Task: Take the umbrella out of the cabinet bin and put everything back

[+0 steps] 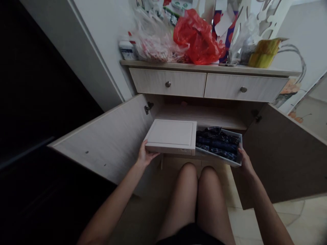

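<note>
My left hand (146, 154) grips the near left corner of a white box lid (170, 133), thumb along its front edge and fingers under it. My right hand (245, 160) holds the right end of a shallow open box (240, 141) with pale walls. Folded dark blue plaid cloth (217, 143) fills this box. The lid lies level, its right edge over the left end of the box. Both are in front of the open cabinet's shelf (199, 114).
Two cabinet doors, the left door (112, 136) and the right door (283, 153), stand swung outward on both sides. Above are two closed drawers (168, 76). A red plastic bag (196, 37), a clear bag (155, 37) and a yellow packet (264, 52) crowd the top.
</note>
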The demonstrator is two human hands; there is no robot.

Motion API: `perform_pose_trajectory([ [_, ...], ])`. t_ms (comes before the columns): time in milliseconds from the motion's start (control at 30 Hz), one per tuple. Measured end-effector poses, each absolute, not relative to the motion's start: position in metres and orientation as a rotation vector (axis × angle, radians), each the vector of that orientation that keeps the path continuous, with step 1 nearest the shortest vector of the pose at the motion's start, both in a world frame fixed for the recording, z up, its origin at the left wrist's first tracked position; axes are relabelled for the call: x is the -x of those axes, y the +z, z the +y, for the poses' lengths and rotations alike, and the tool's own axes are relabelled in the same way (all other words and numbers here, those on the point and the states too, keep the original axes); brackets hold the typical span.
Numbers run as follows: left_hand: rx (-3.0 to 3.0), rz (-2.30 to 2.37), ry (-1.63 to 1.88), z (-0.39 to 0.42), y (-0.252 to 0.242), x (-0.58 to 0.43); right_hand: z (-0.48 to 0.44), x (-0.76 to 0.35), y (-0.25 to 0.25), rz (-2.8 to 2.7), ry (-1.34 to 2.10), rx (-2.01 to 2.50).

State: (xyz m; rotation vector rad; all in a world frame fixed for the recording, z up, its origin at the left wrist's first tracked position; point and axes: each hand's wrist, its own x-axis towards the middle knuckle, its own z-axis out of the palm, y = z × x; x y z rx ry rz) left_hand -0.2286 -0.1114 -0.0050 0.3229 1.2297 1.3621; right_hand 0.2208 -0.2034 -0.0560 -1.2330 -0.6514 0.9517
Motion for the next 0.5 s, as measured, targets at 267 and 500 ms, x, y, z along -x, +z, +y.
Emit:
perform_pose_trajectory([
  [267, -0.263, 1.242, 1.408, -0.117, -0.005, 0.221, -0.209, -0.228, -0.045, -0.67, 0.967, 1.204],
  [500, -0.27, 1.221, 1.445, -0.119, -0.006, 0.217, -0.223, -0.231, -0.052, -0.6, 0.924, 1.224],
])
